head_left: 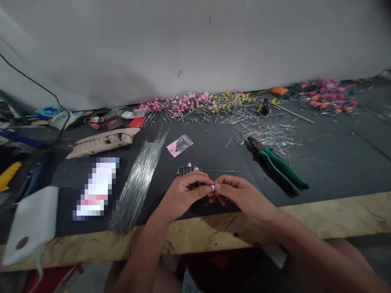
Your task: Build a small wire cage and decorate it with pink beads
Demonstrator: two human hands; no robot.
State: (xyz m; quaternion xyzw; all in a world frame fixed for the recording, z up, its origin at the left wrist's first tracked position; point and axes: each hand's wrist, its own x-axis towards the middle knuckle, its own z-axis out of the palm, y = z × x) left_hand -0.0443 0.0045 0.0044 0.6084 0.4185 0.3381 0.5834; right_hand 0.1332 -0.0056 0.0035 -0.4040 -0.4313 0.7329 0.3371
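A small pink piece (pixel 213 187) is pinched between the fingertips of my left hand (pixel 186 193) and my right hand (pixel 238 193), close to the table's front edge. Just beyond my fingers lies a looped wire piece (pixel 184 169) with pink bits on it and a long twisted stem pointing right. A small zip bag (pixel 180 145) with pink material inside rests behind it. Left of my hands is a bundle of straight silver wires (pixel 142 171). Pliers with green handles (pixel 277 167) lie to the right, their jaws near scattered wires (pixel 271 132).
Pink-tipped wires (pixel 189 103) and yellow-tipped wires (pixel 233 101) are heaped along the wall. A blurred-out phone (pixel 99 185), a white device with a cable (pixel 33 224) and a long beige packet (pixel 105 141) lie left. Pink and orange pieces (pixel 330 97) sit back right.
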